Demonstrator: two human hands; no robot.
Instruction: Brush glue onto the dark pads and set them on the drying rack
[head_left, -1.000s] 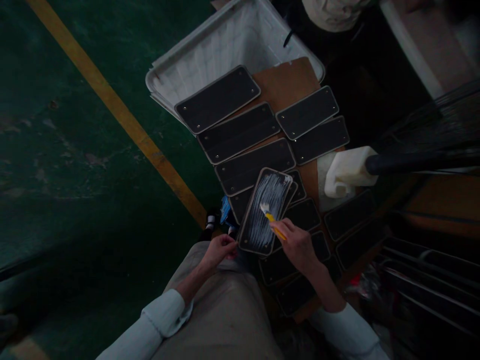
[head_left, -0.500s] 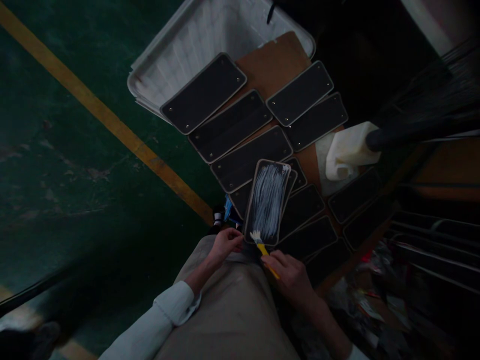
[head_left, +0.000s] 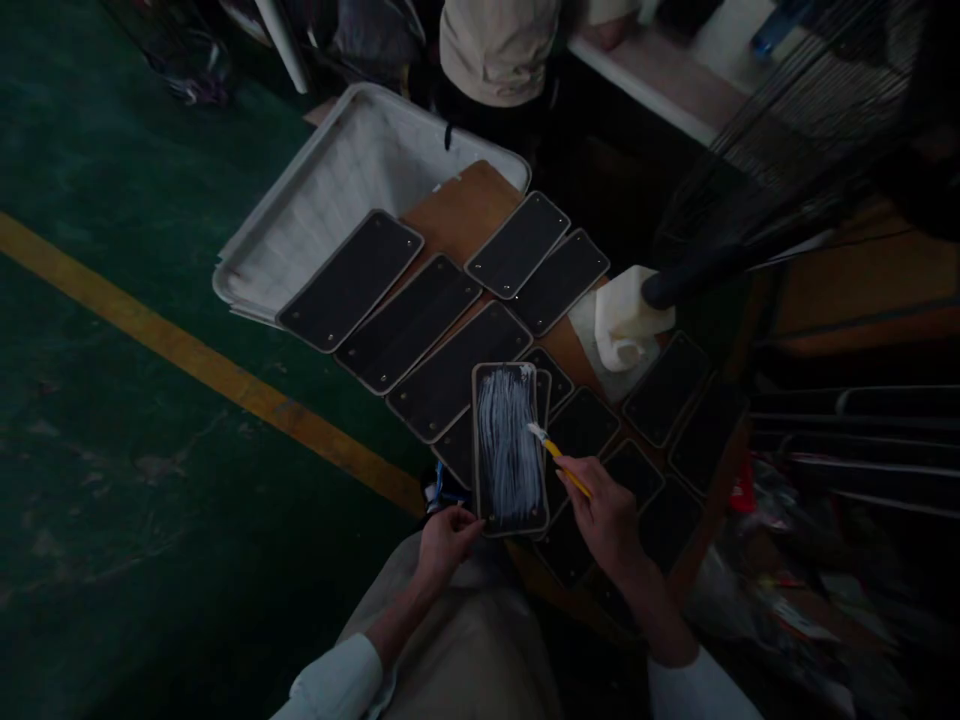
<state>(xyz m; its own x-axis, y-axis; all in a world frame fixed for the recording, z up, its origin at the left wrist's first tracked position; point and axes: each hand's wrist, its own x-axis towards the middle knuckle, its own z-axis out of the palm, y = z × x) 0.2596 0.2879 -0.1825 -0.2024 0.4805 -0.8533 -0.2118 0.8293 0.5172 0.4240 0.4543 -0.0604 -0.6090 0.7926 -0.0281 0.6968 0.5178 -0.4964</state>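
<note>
My right hand (head_left: 609,515) is closed around the yellow handle of a paintbrush (head_left: 566,470). Its white-smeared bristles are at the right edge of a dark rounded rectangular panel (head_left: 511,450). Streaky white coating runs lengthwise over most of that panel's face. At the near left corner of the panel, my left hand (head_left: 448,545) pinches the rim between thumb and fingers. The coated panel lies on top of other dark panels, partly covering one beneath it (head_left: 583,432). Small holes or studs show near the panels' ends.
Several more dark panels (head_left: 409,322) lie on a brown board (head_left: 457,215), beside a white plastic tub (head_left: 277,225). A whitish jug (head_left: 630,310) stands at the right, near a fan (head_left: 780,140). Another person's lap (head_left: 499,50) shows at the top. Yellow tape (head_left: 202,370) crosses the green floor.
The brush has gone from the panel's near end up to its right edge. My left fingers now meet the near left corner. The view has tilted, showing more at the top.
</note>
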